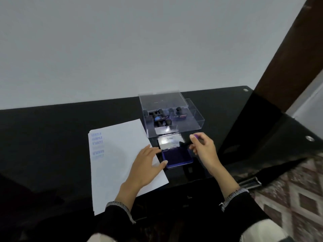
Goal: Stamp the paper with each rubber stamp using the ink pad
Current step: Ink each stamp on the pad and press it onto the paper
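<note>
Head view, right hand: the right hand (203,147) hovers just right of the ink pad, fingers curled round a rubber stamp (187,143); a dark handle pokes out leftward and a purple strip shows by the thumb tip.
Stamp axis: lies roughly left to right, tilted; which end is the rubber face I cannot tell through the blur.
Stamp to pad: the ink pad (177,156) sits open, its purple surface just left of and below the held stamp, so the next dab looks like a short drop to the left and down.
Pad lid: the hinged lid (170,141) lies back on the far side, touching the near wall of the box; it limits room on that side.
Left hand: the left hand (146,165) rests flat on the paper's right edge, fingers straight and slightly spread, one fingertip reaching the pad's near left corner.
Paper: the paper (118,159) lies left of the pad, its long axis running near to far; a column of blue marks (97,143) sits at the far left corner, with plenty of blank sheet between them and the left hand.
Nearer hand: the right hand is nearer the pad; it would have to cross over the left hand's fingers to reach bare paper.
Other stamps: more stamps (161,117) lie in the clear box (195,119), far of the pad.
Table edge: the black table (52,137) ends just near of the paper's near edge.
</note>
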Motion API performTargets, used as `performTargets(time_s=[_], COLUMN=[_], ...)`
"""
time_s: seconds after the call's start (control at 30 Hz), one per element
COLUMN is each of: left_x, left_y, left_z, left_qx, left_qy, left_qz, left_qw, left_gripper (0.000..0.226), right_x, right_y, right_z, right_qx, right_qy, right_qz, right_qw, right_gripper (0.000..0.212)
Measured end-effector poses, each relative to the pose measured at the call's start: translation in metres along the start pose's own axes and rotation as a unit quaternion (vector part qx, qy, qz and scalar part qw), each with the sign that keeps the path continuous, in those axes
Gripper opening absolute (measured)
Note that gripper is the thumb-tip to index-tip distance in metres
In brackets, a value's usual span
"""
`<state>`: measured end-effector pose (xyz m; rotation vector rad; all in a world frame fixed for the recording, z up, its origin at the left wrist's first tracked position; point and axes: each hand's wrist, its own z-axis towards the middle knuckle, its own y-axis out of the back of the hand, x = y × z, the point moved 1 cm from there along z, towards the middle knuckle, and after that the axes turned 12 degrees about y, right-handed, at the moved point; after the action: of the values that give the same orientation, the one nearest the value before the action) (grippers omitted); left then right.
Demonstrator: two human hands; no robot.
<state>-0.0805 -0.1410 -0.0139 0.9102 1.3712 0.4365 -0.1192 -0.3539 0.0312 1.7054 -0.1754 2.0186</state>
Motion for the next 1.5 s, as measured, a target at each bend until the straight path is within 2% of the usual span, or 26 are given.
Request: performTargets(time_s=[0.27, 0.43, 1.13, 1.37, 1.5], left_x=[0.006, 0.009, 0.012, 0.01, 0.011], left_y=[-0.007, -0.01, -0.012, -0.01, -0.01], left_z=[0.003, 0.002, 0.005, 0.004, 0.004], left_qx=[-0.01, -0.023, -0.012, -0.014, -0.021], left_qy=[-0.033, -0.047, -0.026, -0.028, -0.03], left_qz=[0.069, 0.072, 0.064, 0.062, 0.058], left_qw=[0.997, 0.996, 0.998, 0.998, 0.998], left_gripper=[0.074, 0.076, 0.073, 0.073, 0.071], right_x=[0.001, 0.003, 0.002, 0.0, 0.004], right_y=[-0.008, -0.019, -0.026, -0.03, -0.028], right_z=[0.001, 0.006, 0.004, 0.003, 0.006], right_qx=[0.114, 0.123, 0.165, 0.179, 0.161], right_qy=[0.058, 0.107, 0.177, 0.172, 0.18], right_qz=[-0.15, -0.212, -0.36, -0.352, -0.349], right_qw=[0.98, 0.964, 0.901, 0.902, 0.905], right_gripper=[0.009, 0.012, 0.02, 0.017, 0.02])
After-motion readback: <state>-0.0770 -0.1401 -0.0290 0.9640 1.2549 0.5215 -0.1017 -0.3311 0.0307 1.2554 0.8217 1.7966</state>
